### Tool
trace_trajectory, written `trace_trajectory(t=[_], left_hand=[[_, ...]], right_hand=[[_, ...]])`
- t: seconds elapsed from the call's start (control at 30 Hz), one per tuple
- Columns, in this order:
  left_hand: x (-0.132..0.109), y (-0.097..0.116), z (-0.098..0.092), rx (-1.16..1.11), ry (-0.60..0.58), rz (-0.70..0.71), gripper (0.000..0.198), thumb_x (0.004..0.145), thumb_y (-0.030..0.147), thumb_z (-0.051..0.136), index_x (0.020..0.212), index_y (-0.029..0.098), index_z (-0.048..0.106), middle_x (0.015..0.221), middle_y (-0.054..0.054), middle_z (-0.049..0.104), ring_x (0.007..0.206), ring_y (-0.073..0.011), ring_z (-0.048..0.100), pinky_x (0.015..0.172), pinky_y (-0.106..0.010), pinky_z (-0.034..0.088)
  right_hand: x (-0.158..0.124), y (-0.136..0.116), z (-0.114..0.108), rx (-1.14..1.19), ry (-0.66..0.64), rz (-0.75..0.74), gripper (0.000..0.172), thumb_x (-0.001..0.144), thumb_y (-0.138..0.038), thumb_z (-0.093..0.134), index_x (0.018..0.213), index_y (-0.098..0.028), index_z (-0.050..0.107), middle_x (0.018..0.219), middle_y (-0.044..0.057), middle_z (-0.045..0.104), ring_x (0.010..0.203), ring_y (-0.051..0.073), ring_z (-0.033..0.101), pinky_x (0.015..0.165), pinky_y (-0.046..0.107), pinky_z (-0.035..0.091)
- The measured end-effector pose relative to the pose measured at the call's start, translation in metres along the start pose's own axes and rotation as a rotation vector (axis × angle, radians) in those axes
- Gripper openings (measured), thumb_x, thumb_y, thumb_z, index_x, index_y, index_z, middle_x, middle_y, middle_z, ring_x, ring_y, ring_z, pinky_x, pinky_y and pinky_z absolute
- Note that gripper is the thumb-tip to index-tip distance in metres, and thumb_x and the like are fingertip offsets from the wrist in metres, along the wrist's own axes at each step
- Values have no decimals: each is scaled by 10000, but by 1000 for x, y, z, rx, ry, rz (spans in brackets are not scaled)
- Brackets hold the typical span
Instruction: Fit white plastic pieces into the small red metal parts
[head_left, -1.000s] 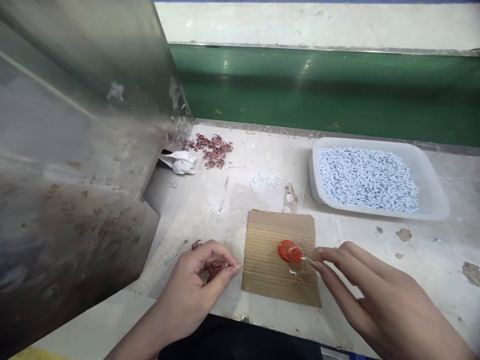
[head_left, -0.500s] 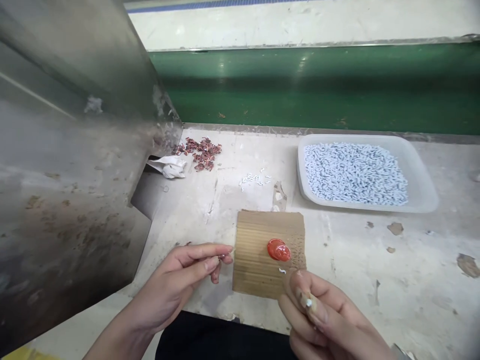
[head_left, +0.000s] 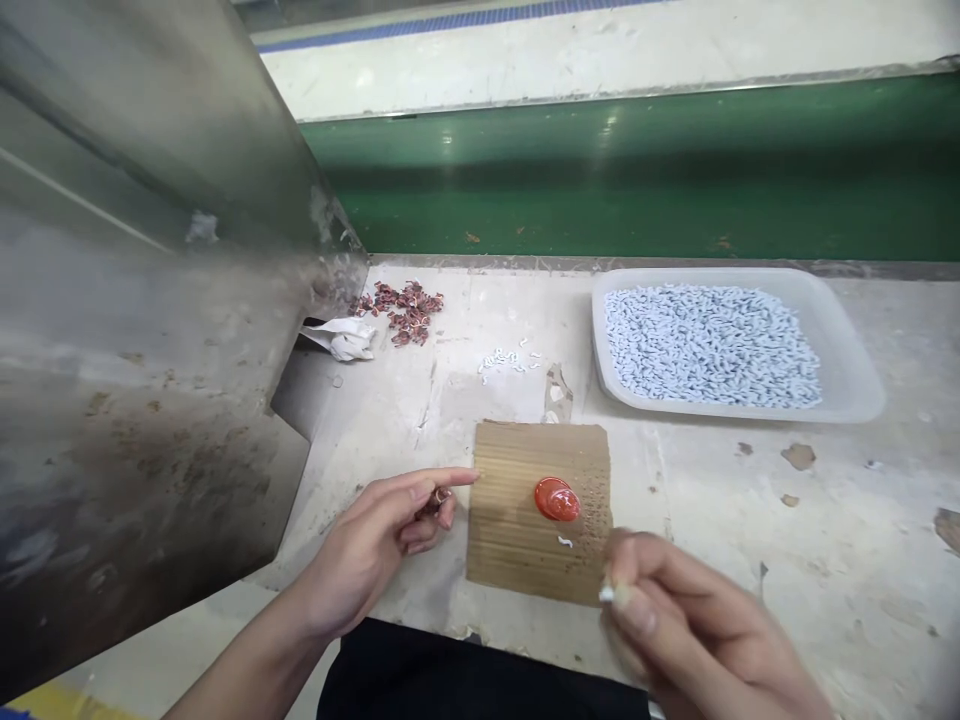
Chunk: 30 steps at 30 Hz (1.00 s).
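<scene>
Worn workbench (head_left: pixel 712 520) | left hand (head_left: pixel 382 540) pinches small reddish piece (head_left: pixel 437 497) | right hand (head_left: pixel 675 620) pinches white piece (head_left: pixel 604 595)

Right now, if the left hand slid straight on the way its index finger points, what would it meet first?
The left hand points right, so it would likely first meet the near edge of the brown corrugated cardboard sheet, then the glossy red blob on it; the finger's height above the bench is unclear.

We count one cardboard sheet (head_left: pixel 525 520), one red blob (head_left: pixel 556 499), one plastic tray (head_left: pixel 847 350) of countless white pieces (head_left: pixel 709 345), and one far-left reddish heap (head_left: pixel 401 305).
</scene>
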<state>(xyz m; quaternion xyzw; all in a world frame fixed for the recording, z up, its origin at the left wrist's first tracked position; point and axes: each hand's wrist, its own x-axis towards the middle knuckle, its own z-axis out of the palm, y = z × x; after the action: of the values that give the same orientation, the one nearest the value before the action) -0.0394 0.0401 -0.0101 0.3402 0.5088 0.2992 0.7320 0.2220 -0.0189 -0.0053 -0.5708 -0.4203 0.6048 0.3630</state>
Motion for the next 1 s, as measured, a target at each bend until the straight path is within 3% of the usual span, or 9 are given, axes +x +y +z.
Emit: trace_trajectory(t=[0.07, 0.13, 0.27, 0.37, 0.53, 0.67, 0.77, 0.87, 1.0], left_hand=[[0, 2, 0, 152, 2, 17, 402, 1046, 461, 558, 1343, 264, 745, 844, -23, 634, 725, -151, 506, 697, -299, 435], [0, 5, 0, 345, 12, 67, 381, 1052, 442, 563, 1368, 295, 718, 886, -25, 685, 841, -188, 600, 814, -335, 493], [0, 9, 2, 496, 36, 132, 273, 1014, 386, 618, 1156, 251, 809, 1019, -62, 776, 988, -245, 689, 928, -393, 526], [-1, 10, 3, 508, 16, 146, 252, 1005, 350, 626, 1123, 247, 823, 1115, -81, 789, 1044, -264, 710, 915, -392, 532], [-4, 9, -4, 453, -12, 158, 293, 1033, 341, 573, 1172, 289, 826, 1109, -61, 769, 1055, -243, 686, 949, -380, 522], [-4, 4, -13, 332, 58, 119, 329, 1029, 299, 549, 1214, 301, 820, 1081, -62, 762, 957, -214, 658, 809, -316, 536], [-3, 2, -17, 249, 58, 132, 272, 984, 276, 630, 1154, 272, 842, 1002, -58, 779, 892, -197, 675, 807, -309, 553], [-3, 5, -18, 208, 40, 110, 218, 945, 260, 718, 1127, 257, 839, 920, -40, 808, 886, -199, 744, 898, -350, 587], [-2, 11, -14, 152, 48, 87, 159, 911, 210, 785, 1050, 250, 854, 1030, -45, 855, 974, -197, 796, 954, -331, 608]], right_hand=[[9, 5, -16, -435, 161, -327, 213, 1033, -420, 638, 938, -231, 662, 746, -4, 556, 554, 98, 490, 497, 191, 416], [21, 6, -30, -802, 181, -544, 122, 1062, -333, 597, 1044, -233, 665, 818, 1, 617, 561, 93, 562, 505, 196, 446], [40, -2, -37, -1066, 5, -645, 247, 1131, -363, 457, 1040, -231, 645, 775, -15, 591, 569, 117, 625, 498, 226, 453], [47, -8, -31, -1108, -47, -666, 317, 1143, -386, 422, 998, -217, 647, 755, -11, 578, 567, 139, 621, 494, 253, 420], [50, -7, -26, -1164, -103, -678, 328, 1143, -387, 426, 985, -210, 654, 764, -4, 586, 564, 153, 616, 481, 276, 373], [49, -8, -26, -1188, -98, -691, 322, 1133, -377, 445, 929, -211, 630, 739, -5, 562, 536, 163, 592, 460, 290, 351], [47, -15, -26, -1174, -75, -728, 330, 1142, -376, 412, 964, -203, 630, 723, -8, 552, 510, 149, 588, 442, 278, 375], [43, -21, -28, -1077, -47, -732, 306, 1141, -360, 413, 987, -209, 631, 720, -11, 560, 526, 123, 601, 461, 239, 435], [30, -17, -29, -748, 0, -526, 163, 1096, -356, 546, 1012, -247, 632, 791, -8, 634, 621, 106, 647, 533, 163, 519]])
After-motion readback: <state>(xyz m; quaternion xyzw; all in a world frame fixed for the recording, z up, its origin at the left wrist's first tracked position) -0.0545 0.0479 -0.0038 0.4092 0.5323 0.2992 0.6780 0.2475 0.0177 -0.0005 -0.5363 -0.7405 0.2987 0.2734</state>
